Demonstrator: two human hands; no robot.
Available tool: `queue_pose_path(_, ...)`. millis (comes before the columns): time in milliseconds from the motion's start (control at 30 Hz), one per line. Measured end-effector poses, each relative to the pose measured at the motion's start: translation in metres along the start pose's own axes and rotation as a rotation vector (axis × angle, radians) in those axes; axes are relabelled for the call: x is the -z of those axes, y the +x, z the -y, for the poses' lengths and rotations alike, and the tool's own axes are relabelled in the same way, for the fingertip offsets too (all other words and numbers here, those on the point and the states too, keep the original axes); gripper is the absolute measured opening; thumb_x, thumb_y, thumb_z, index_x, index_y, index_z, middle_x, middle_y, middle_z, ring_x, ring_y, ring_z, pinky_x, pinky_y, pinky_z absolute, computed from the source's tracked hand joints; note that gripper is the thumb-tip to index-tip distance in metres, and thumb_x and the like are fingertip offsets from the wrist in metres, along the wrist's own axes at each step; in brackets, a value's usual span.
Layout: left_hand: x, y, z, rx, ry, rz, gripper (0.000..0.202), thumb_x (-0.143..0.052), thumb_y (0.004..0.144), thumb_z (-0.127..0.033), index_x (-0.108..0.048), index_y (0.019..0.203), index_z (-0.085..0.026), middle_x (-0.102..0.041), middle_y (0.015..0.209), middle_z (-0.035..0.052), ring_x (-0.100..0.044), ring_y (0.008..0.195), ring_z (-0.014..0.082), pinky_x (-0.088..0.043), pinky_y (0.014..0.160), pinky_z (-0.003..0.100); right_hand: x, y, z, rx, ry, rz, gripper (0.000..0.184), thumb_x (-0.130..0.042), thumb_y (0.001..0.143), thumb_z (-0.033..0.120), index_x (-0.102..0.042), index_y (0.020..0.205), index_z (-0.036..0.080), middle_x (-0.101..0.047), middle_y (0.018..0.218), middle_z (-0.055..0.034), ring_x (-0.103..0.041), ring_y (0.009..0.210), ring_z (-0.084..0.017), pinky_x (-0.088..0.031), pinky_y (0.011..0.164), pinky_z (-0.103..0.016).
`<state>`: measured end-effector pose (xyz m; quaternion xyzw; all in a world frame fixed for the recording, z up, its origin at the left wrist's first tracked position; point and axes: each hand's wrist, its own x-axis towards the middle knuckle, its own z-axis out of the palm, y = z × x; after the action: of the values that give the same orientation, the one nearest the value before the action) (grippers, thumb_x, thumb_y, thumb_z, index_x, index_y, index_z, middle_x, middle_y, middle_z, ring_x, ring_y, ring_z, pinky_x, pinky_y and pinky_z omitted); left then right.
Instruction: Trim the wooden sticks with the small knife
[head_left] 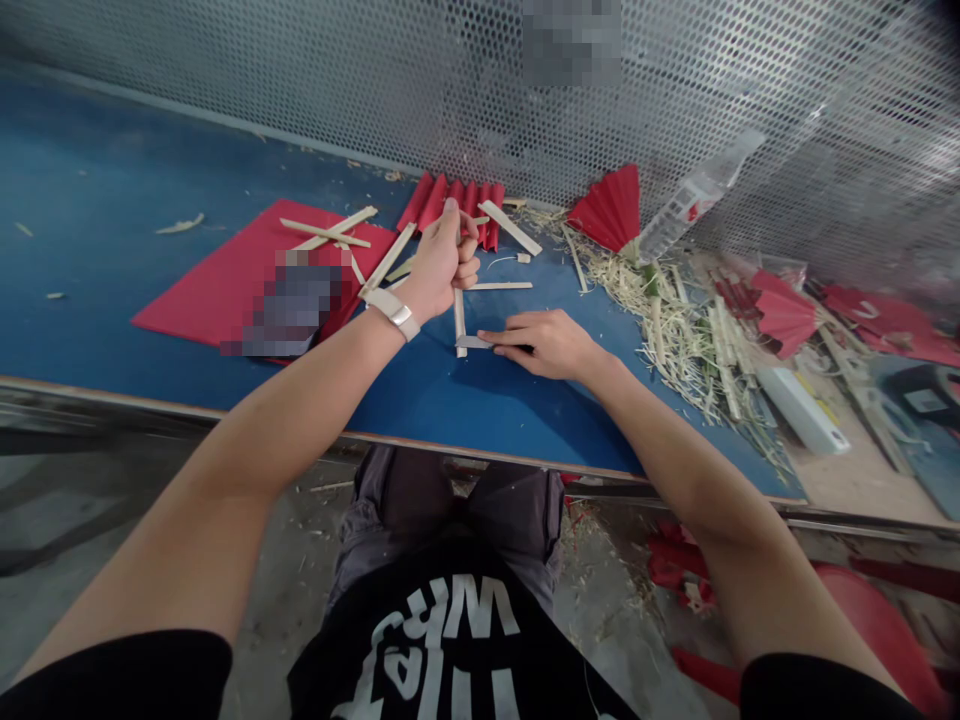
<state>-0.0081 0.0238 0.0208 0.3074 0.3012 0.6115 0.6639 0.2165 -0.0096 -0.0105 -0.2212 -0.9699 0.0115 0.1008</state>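
Gripping a thin bamboo strip (459,318) upright-ish, the left hand (441,268) is closed in a fist round its top, w/ the strip's lower end reaching a short flat strip (474,342) that the right hand (544,343) pins to the blue table (97,210) under flat, pressed-together fingertips. Both sit mid-table, near the front edge (465,446), w/ bare blue room just in front of the hands and far left. Crowding it: red paper sheet (225,275) w/ loose sticks left, pleated red paper (457,205) behind, bamboo shavings (675,330) right, mesh wall (337,70) along the back edge.
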Motion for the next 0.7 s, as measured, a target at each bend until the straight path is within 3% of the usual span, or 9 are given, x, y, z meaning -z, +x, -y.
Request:
queue_pose_path(133,-0.0006,0.0005,0.0,0.022,-0.012,-0.025,0.051,-0.057,0.115,-0.061,-0.051,0.08,-0.025,-0.028,0.048,-0.0102,-0.022,0.031,0.0065,-0.011,0.037,0.025,0.002,-0.0008,0.0017,0.031,0.011,0.031,0.045,-0.051,0.119,0.033,-0.075,0.157,0.029,-0.082,0.103,-0.0082,-0.069,0.091,-0.022,-0.038,0.07,-0.033)
queue_pose_path(300,-0.0006,0.0012,-0.0004,0.02,-0.022,-0.015,0.051,-0.049,0.12,-0.057,-0.051,0.08,-0.024,-0.027,0.049,-0.0107,-0.019,0.033,0.0049,-0.011,0.037,0.021,0.0021,-0.0025,0.0027,0.049,0.027,0.033,0.044,-0.051,0.119,0.034,-0.077,0.155,0.029,-0.082,0.101,-0.0082,-0.069,0.09,-0.022,-0.039,0.068,-0.033)
queue_pose_path(500,0.0003,0.0024,0.0005,0.029,0.005,-0.04,0.053,-0.052,0.117,-0.063,-0.051,0.081,-0.025,-0.031,0.047,-0.0102,-0.024,0.03,0.006,-0.011,0.037,0.025,-0.0009,-0.0034,-0.0027,-0.008,0.025,-0.061,0.043,-0.051,0.119,0.036,-0.079,0.152,0.031,-0.078,0.096,-0.007,-0.064,0.084,-0.02,-0.036,0.066,-0.032)
queue_pose_path(700,-0.0016,0.0022,0.0001,0.067,-0.004,-0.047,0.05,-0.051,0.117,-0.062,-0.052,0.083,-0.025,-0.031,0.047,-0.0097,-0.022,0.031,0.0063,-0.009,0.037,0.025,-0.0005,-0.0034,-0.0049,-0.029,0.007,-0.03,0.044,-0.051,0.118,0.035,-0.079,0.151,0.03,-0.077,0.095,-0.0073,-0.062,0.083,-0.021,-0.034,0.065,-0.032)
